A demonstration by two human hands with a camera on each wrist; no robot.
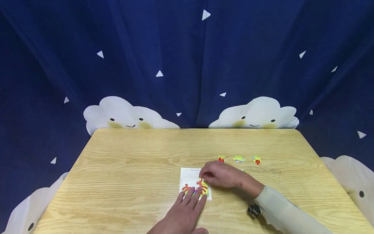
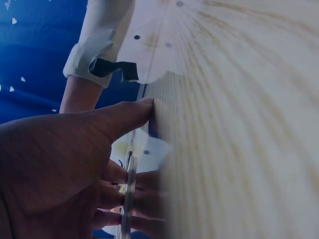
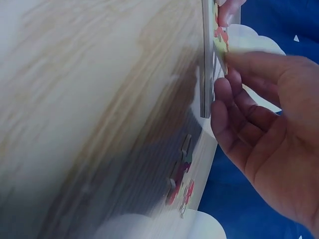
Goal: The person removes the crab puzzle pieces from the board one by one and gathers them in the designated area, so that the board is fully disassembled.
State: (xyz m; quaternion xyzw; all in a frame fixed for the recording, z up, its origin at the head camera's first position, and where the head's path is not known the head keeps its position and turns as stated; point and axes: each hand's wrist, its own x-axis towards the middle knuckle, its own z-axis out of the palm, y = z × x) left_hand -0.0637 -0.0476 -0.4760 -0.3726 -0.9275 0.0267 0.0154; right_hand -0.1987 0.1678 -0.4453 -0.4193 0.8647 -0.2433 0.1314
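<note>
A white-framed jigsaw board lies on the table, its lower part filled with red and yellow pieces. Straight fingers of my left hand rest on the board's near part; in the left wrist view they lie over its edge, thumb apart. At the board's right side, my right hand pinches a yellow and red puzzle piece between thumb and fingers. That piece is tilted against the board in the right wrist view. How far it sits into its neighbours is hidden by the fingers.
Beyond my right hand lie loose puzzle pieces: one with a red round shape, a yellow one and another with red. Another piece is mostly covered by the right hand. A blue curtain hangs behind the wooden table.
</note>
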